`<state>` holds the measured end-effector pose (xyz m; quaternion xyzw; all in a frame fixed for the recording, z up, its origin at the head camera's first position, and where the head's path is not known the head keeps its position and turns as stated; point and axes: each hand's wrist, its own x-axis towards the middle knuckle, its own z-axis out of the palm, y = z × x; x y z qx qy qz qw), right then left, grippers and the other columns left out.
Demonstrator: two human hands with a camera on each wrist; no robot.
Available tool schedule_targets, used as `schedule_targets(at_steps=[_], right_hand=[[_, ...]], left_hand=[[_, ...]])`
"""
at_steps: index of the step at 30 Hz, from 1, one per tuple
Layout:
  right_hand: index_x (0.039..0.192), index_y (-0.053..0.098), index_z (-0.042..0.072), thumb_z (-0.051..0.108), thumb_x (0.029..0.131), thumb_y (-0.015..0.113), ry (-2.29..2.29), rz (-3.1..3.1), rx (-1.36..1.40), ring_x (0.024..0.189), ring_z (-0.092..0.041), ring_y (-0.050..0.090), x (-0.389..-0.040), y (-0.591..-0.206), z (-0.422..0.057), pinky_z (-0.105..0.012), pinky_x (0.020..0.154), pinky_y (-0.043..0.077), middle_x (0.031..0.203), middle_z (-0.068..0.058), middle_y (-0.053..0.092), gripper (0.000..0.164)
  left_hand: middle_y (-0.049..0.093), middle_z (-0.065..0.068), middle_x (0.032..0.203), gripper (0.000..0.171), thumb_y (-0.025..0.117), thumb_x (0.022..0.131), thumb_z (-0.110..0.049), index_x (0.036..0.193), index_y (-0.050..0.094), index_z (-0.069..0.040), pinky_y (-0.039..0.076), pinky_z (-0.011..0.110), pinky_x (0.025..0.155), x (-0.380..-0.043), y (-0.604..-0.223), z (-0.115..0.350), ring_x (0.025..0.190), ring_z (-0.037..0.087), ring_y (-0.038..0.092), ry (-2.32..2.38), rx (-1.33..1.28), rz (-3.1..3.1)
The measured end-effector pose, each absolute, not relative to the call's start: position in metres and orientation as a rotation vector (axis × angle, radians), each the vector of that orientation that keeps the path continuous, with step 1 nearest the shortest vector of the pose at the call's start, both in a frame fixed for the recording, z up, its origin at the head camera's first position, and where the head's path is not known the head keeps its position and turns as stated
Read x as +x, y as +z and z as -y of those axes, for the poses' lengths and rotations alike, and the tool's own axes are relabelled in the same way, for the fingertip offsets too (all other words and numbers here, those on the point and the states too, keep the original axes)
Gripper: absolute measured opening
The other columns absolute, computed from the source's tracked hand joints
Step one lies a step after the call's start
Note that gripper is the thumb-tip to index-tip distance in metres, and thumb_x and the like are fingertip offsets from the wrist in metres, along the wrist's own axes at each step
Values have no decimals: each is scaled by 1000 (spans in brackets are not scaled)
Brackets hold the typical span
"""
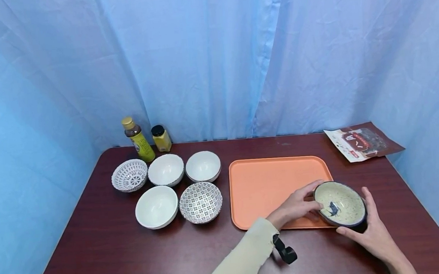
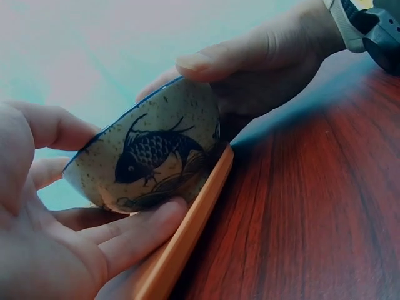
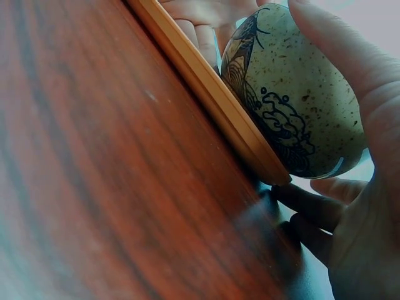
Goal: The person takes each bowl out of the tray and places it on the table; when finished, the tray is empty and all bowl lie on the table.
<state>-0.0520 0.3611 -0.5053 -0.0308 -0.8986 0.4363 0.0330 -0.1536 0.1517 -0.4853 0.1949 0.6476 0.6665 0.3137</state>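
Observation:
A speckled, cream-coloured ceramic bowl with a dark blue rim is over the near right corner of the orange tray. A blue fish-like figure marks its inside. My left hand holds the bowl's left side, thumb at the rim. From the right, my right hand grips it, its thumb along the near rim and its other fingers around the far side. In the left wrist view the bowl shows a dark fish on its outer wall and tilts above the tray's edge.
Several bowls stand at left, among them a patterned bowl and a white bowl. Behind them are a yellow-capped bottle and a black-lidded jar. A brown-and-white food packet lies at the back right, before blue curtains.

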Motion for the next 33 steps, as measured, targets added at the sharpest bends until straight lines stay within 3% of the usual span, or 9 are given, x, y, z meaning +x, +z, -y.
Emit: schedule_targets(at_steps=[4,7,10,13,15,18,23,30,33], right_hand=[[157,-18,39,19,83,79,1337,2769,-90,155,-23,-3,-53,-505,-361,-32,125,-3,169,-14,-9,124],[157,-19,40,19,84,79,1336,2774,-82,155,-28,-1,-54,-506,-360,-14,120,0,168,-23,-4,124],[156,-20,40,16,84,79,1338,2771,-52,155,-33,5,-56,-506,-360,6,103,6,163,-34,5,125],[157,-19,39,12,84,79,1344,2753,-7,152,0,11,-58,-507,-360,12,93,11,160,-38,11,125],[157,-18,37,8,83,79,1352,2730,30,136,21,20,-60,-508,-360,11,93,13,160,-37,14,126],[159,-14,34,3,81,80,1349,2687,91,116,32,28,-61,-509,-360,9,95,17,164,-22,18,126],[161,-7,28,-2,78,81,1318,2645,157,115,30,34,-60,-511,-360,7,93,24,158,11,27,125],[161,-8,32,9,88,75,1289,2707,95,116,32,31,-59,-511,-359,6,87,23,161,-14,26,112],[161,-6,31,14,91,73,1269,2730,66,116,33,28,-58,-512,-358,6,88,20,161,-19,26,107]], left_hand=[[62,5,140,67,63,89,2,148,50,-27,63,30,72,-152,-485,-154,99,6,64,1804,484,-1719],[63,10,137,67,62,88,5,147,52,-25,64,33,70,-151,-485,-155,91,10,65,1844,454,-1698],[64,10,135,67,62,86,7,144,55,-26,64,34,68,-152,-486,-153,82,8,63,1877,416,-1707],[65,12,133,67,62,85,9,143,57,-26,64,40,69,-153,-486,-149,76,10,63,1925,371,-1687],[64,14,133,68,61,85,10,143,57,-25,64,44,71,-154,-487,-146,75,12,63,1962,353,-1655],[63,17,134,69,59,84,12,145,55,-20,64,48,74,-157,-486,-140,73,14,63,2008,330,-1605],[62,21,133,72,57,83,13,147,52,-18,64,50,75,-160,-487,-127,65,14,62,2050,288,-1558],[62,19,134,71,57,86,12,148,51,-21,63,51,77,-164,-486,-114,67,14,63,2055,247,-1599],[61,21,134,71,57,86,12,149,50,-21,64,48,75,-166,-486,-108,70,16,64,2064,238,-1608]])
